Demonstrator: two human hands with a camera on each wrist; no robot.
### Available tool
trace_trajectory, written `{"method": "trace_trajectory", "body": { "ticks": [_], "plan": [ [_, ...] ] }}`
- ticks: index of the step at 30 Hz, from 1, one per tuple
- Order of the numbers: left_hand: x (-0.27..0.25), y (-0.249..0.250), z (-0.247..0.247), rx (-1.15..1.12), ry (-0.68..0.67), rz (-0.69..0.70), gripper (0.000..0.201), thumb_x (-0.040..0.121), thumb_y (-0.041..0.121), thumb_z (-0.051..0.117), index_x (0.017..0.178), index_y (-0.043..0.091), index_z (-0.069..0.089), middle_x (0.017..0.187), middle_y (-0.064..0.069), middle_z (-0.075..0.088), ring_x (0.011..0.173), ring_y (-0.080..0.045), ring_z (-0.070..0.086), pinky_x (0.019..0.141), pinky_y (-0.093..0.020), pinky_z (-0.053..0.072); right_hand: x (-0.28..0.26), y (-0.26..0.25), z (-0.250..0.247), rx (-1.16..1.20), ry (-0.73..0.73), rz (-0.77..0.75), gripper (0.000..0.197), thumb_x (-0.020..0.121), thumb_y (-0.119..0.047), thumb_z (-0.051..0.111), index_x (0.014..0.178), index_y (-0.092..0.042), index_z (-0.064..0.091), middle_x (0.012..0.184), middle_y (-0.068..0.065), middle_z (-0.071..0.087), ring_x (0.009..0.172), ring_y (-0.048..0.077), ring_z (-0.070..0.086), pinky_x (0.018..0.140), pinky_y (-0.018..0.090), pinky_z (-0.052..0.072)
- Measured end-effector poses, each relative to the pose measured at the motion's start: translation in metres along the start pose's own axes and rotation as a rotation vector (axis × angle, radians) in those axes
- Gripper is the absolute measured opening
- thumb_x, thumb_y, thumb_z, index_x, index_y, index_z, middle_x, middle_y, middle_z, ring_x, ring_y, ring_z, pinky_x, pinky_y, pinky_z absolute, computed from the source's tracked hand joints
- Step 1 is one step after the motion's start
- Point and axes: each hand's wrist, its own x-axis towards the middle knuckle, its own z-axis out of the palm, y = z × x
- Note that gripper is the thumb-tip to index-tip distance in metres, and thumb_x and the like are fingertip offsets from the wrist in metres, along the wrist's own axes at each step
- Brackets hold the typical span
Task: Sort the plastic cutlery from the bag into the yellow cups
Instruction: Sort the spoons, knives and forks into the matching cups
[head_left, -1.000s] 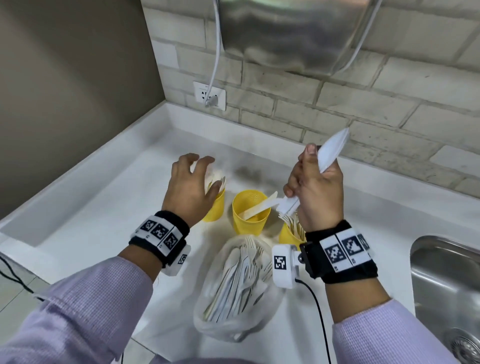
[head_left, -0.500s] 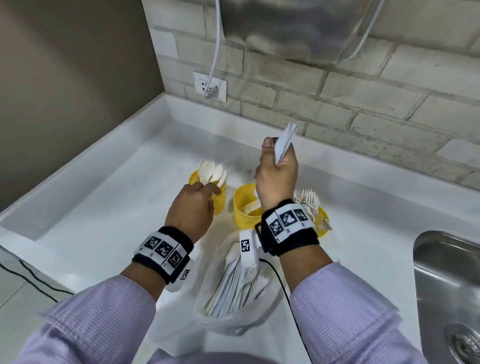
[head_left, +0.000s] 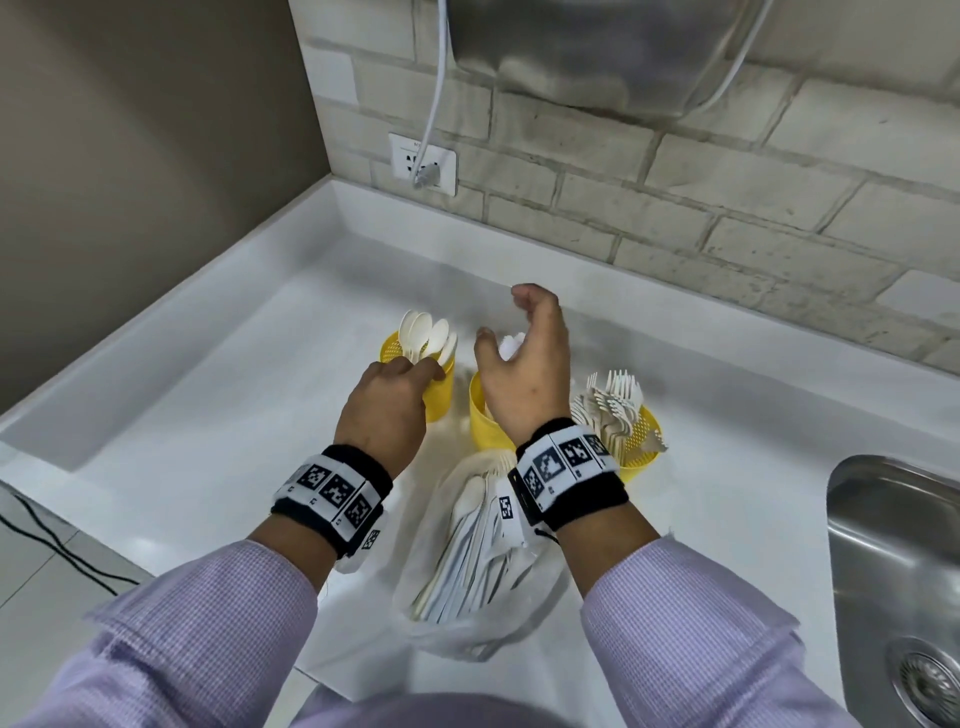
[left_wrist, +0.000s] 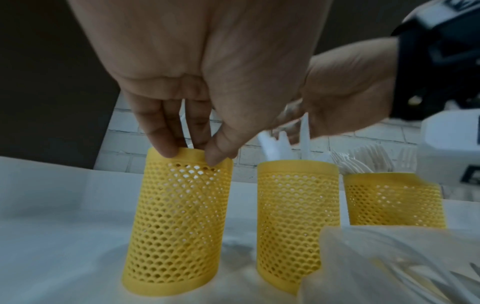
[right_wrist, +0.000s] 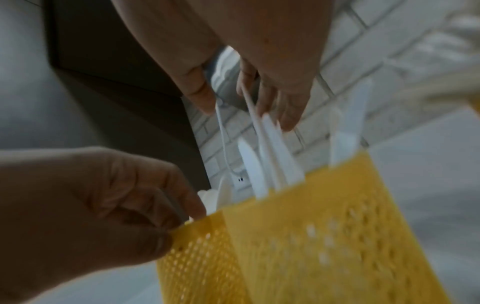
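Knives (right_wrist: 270, 152) the right hand (head_left: 524, 374) held up a moment ago now stand in the middle cup (left_wrist: 296, 216), fingers loosening above them, while the left hand (head_left: 384, 410) pinches the spoon cup's (left_wrist: 176, 222) rim and the bag (head_left: 483, 566) beside the cups stays well stocked.

Three yellow mesh cups (left_wrist: 296, 214) upright (knives (right_wrist: 262, 156) in middle), bag (head_left: 483, 566) nearby.
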Motion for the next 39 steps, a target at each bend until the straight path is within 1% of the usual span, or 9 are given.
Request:
{"method": "trace_trajectory", "body": {
  "ticks": [2,5,7,9,11,16,23,36,39],
  "plan": [
    [0.000,-0.001,0.000,-0.001,-0.001,-0.001,0.046,0.077,-0.013,0.063,0.110,0.017,0.072,0.086,-0.010,0.068,0.079,-0.038,0.060,0.060,-0.036,0.048,-0.006,-0.013,-0.012,-0.142,0.056,-0.177,0.044,0.087,-0.015,0.068,0.129,-0.012,0.054,0.133,0.006,0.054,0.126,0.024,0.045,0.103,0.026,0.035],
    [0.001,-0.001,-0.001,0.002,-0.005,-0.002,0.046,0.078,-0.012,0.062,0.111,0.018,0.072,0.088,-0.009,0.069,0.080,-0.037,0.060,0.061,-0.034,0.045,-0.024,-0.028,-0.034,-0.248,0.051,-0.321,0.030,0.088,-0.018,0.066,0.117,-0.014,0.061,0.114,0.004,0.056,0.105,0.024,0.053,0.089,0.031,0.045],
    [0.001,-0.001,-0.001,0.003,-0.002,0.005,0.046,0.078,-0.012,0.062,0.111,0.018,0.072,0.088,-0.009,0.069,0.080,-0.037,0.060,0.062,-0.032,0.043,-0.039,-0.027,-0.045,-0.318,-0.135,-0.244,0.022,0.092,-0.023,0.062,0.114,-0.019,0.058,0.091,-0.005,0.059,0.083,0.020,0.060,0.074,0.036,0.051],
    [0.002,-0.002,0.000,0.003,0.002,0.007,0.046,0.078,-0.014,0.063,0.110,0.018,0.072,0.086,-0.009,0.069,0.079,-0.036,0.060,0.062,-0.030,0.039,-0.051,-0.017,-0.050,-0.489,-0.327,-0.134,0.021,0.095,-0.029,0.056,0.115,-0.025,0.054,0.073,-0.006,0.064,0.073,0.024,0.064,0.066,0.038,0.053],
    [0.002,-0.003,0.001,-0.006,0.002,0.012,0.047,0.076,-0.016,0.062,0.109,0.016,0.072,0.085,-0.009,0.069,0.077,-0.036,0.059,0.063,-0.028,0.037,-0.059,-0.001,-0.052,-0.624,-0.427,-0.067,0.024,0.096,-0.031,0.054,0.118,-0.024,0.054,0.075,-0.001,0.069,0.081,0.028,0.067,0.067,0.038,0.054],
    [0.004,-0.005,0.002,-0.030,-0.006,0.017,0.047,0.078,-0.016,0.059,0.109,0.016,0.072,0.086,-0.009,0.069,0.078,-0.035,0.059,0.061,-0.029,0.039,-0.062,0.019,-0.047,-0.737,-0.472,-0.012,0.027,0.100,-0.036,0.053,0.120,-0.019,0.058,0.093,0.006,0.072,0.096,0.032,0.067,0.070,0.038,0.054],
    [0.011,-0.004,-0.001,-0.040,-0.037,0.011,0.045,0.082,-0.015,0.057,0.110,0.016,0.071,0.086,-0.010,0.068,0.080,-0.036,0.059,0.060,-0.035,0.048,-0.050,0.020,-0.039,-0.766,-0.473,-0.008,0.011,0.099,-0.015,0.051,0.108,-0.014,0.059,0.094,0.011,0.068,0.088,0.038,0.067,0.071,0.042,0.056],
    [0.015,-0.009,-0.005,-0.111,-0.078,0.027,0.036,0.090,-0.007,0.056,0.111,0.017,0.073,0.093,-0.011,0.072,0.088,-0.038,0.062,0.070,-0.045,0.056,-0.044,0.016,-0.033,-0.769,-0.485,-0.022,0.015,0.099,-0.012,0.050,0.109,-0.014,0.061,0.094,0.011,0.069,0.088,0.035,0.066,0.066,0.035,0.047],
    [0.013,-0.004,-0.014,-0.117,-0.013,0.062,0.028,0.091,-0.003,0.061,0.109,0.014,0.074,0.096,-0.011,0.072,0.089,-0.038,0.063,0.071,-0.043,0.055,-0.047,0.010,-0.038,-0.733,-0.475,-0.021,0.018,0.100,-0.014,0.050,0.113,-0.015,0.062,0.095,0.012,0.069,0.089,0.036,0.066,0.067,0.036,0.048]
  ]
}}
